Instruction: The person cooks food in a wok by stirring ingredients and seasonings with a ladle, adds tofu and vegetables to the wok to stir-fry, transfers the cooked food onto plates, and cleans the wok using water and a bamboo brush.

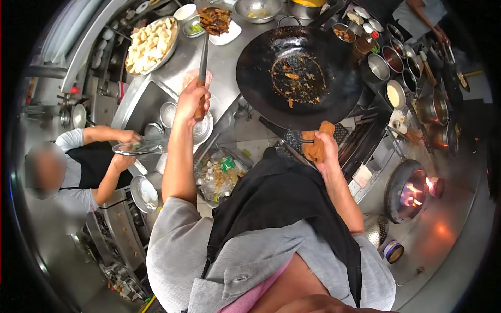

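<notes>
Two hands work here: the right hand point(327, 148) has its fingers wrapped round a brown cloth point(314, 151) at the handle of the wok point(258, 94); the left hand point(192, 101) grips the ladle point(204, 60) by its wooden end; farther off, its bowl carries brown food point(215, 22) close by a white dish point(229, 35); a level ladle and steady wok should limit spills; the green label point(227, 164) among the rubbish point(219, 182) below is too small to read.

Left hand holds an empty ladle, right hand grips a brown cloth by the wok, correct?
The ladle isn't empty: the head view shows it heaped with browned food. The left hand does hold it; the right hand grips the brown cloth by the wok.
</notes>
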Tool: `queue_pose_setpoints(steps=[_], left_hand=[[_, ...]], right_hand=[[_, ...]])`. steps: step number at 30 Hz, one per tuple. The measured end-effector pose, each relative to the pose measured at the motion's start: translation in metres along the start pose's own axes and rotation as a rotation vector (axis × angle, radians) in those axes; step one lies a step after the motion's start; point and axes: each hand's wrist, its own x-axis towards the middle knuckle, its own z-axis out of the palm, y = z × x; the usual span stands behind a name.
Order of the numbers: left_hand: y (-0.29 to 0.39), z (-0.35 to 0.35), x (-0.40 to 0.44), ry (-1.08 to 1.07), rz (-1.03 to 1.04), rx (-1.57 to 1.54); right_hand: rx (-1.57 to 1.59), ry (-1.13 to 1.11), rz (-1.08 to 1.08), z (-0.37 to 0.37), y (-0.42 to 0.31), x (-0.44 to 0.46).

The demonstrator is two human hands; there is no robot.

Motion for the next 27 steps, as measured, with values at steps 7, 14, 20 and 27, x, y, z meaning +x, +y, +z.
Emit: queue_pose_setpoints(steps=[7,14,20,27], left_hand=[[-0.042,-0.014,0.054,0.116,0.041,0.418],[-0.039,-0.006,0.049,0.207,0.063,0.497],[-0.035,-0.029,0.049,0.2,0.131,0.687],[-0.031,-0.042,0.049,0.214,0.182,0.641]], right_hand=[[-0.03,0.124,-0.021,-0.006,0.009,-0.016],[-0.002,0.136,-0.072,-0.022,0.021,-0.025],[-0.02,0.18,-0.064,-0.03,0.023,-0.03],[-0.005,0.157,-0.057,-0.039,0.023,-0.036]])
